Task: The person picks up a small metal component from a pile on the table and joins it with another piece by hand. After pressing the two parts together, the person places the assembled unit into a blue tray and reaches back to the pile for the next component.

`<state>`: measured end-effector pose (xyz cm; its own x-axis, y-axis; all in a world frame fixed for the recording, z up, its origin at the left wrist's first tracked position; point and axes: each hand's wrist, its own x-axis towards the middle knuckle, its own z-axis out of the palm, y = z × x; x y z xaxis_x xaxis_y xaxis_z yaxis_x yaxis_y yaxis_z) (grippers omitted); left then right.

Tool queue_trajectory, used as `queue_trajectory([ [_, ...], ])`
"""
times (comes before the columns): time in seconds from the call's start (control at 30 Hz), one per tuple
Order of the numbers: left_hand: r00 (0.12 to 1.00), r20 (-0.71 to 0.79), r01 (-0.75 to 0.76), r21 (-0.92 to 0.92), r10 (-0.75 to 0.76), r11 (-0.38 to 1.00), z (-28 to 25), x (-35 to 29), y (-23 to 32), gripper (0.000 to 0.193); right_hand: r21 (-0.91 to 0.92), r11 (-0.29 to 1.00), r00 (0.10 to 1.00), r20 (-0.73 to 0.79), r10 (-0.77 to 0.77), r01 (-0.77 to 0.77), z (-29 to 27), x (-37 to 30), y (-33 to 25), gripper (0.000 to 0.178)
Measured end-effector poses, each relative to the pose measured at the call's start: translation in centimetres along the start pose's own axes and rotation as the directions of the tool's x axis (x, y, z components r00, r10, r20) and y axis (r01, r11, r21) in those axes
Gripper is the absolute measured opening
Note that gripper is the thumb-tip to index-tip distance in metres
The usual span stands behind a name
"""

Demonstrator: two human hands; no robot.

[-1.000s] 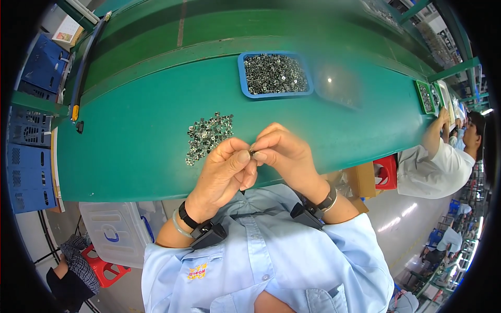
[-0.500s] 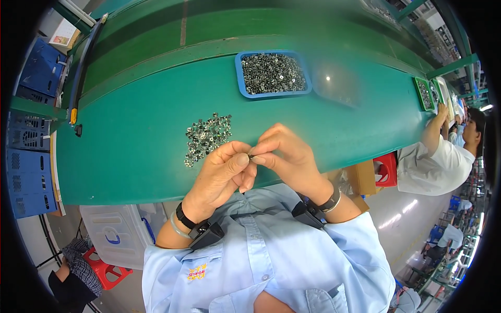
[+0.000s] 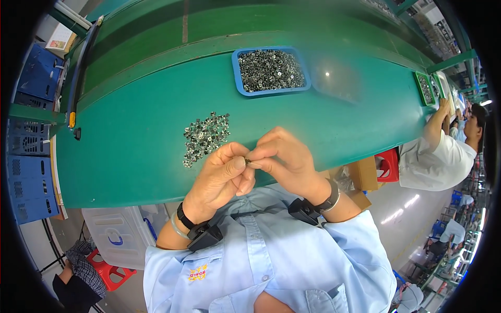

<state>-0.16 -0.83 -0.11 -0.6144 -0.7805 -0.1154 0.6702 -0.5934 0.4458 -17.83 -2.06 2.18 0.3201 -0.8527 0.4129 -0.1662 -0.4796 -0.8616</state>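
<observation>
Fingertips of my left hand (image 3: 222,175) and my right hand (image 3: 284,159) meet over the near edge of the green table (image 3: 130,151). Both pinch one small dark metal part (image 3: 247,160), mostly covered by the fingers, so its exact shape cannot be made out. Just beyond my left hand lies a loose pile of small shiny metal parts (image 3: 206,136), spread on the tabletop. A blue tray (image 3: 237,86) farther back is filled with many similar small metal pieces (image 3: 271,70).
A green tray (image 3: 425,88) of small parts stands at the far right by a co-worker in a white top (image 3: 433,156). Blue crates (image 3: 31,182) are stacked at the left. A lidded clear box (image 3: 117,235), a red stool (image 3: 387,166) and a cardboard box (image 3: 364,175) are below table level.
My hands have shifted very slightly left while still pinching the small part together. The pile and the blue tray look unchanged.
</observation>
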Motion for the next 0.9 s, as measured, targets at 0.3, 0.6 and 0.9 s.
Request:
queue_trajectory([
  [0.3, 1.000, -0.010, -0.014, 0.074, 0.015, 0.997, 0.25, 0.12, -0.12, 0.020, 0.077, 0.997, 0.999, 0.021, 0.024, -0.026, -0.11, 0.07, -0.06, 0.013],
  [0.6, 1.000, -0.027, 0.008, 0.072, -0.007, 0.997, 0.33, 0.33, 0.56, 0.018, -0.069, 0.996, 0.999, -0.014, -0.052, 0.051, -0.07, 0.20, -0.05, 0.013],
  [0.9, 0.999, -0.039, -0.015, 0.034, 0.016, 0.999, 0.87, 0.25, 0.43, 0.019, -0.079, 0.994, 0.996, -0.025, -0.082, 0.080, 0.03, 0.39, 0.36, 0.014],
])
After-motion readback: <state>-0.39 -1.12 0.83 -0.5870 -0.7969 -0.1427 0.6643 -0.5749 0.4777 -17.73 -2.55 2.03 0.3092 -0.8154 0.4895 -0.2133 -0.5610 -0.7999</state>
